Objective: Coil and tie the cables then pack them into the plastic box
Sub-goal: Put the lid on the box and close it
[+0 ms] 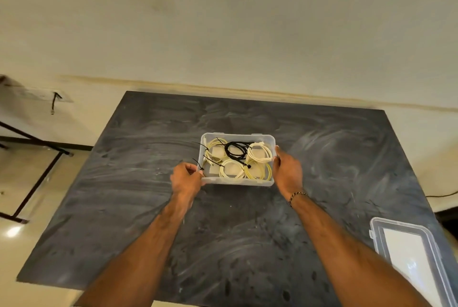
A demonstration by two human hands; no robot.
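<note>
Coils of cable fill the plastic box [269, 142], which sits uncovered near the middle of the dark bench [322, 158]: several cream and yellowish coils [259, 153] lie flat side by side with one black coil [235, 150] among them at the far side, and the black tails of ties [210, 159] stick up and out toward the left wall. The left hand [186, 177] has its grip curled round the near left corner of the box, fingers pinching the rim, while the right hand [287, 170] lies with straight, released fingers flat against the right wall, thumb at the rim. Holding it from both sides like this looks meant to steady or shift the box now that the coils appear packed, and it keeps the light container from sliding on the smooth top. The lid [406, 252] rests well apart at the near right corner of the bench, partly cut off by the frame, so closing would call for a reach across to it. Open bench lies all round the box, broad to the left, right and near side, with less room toward the far edge by the wall. At the left, beyond the bench, a dark metal frame [37, 143] stands on the floor, clear of the arms.
</note>
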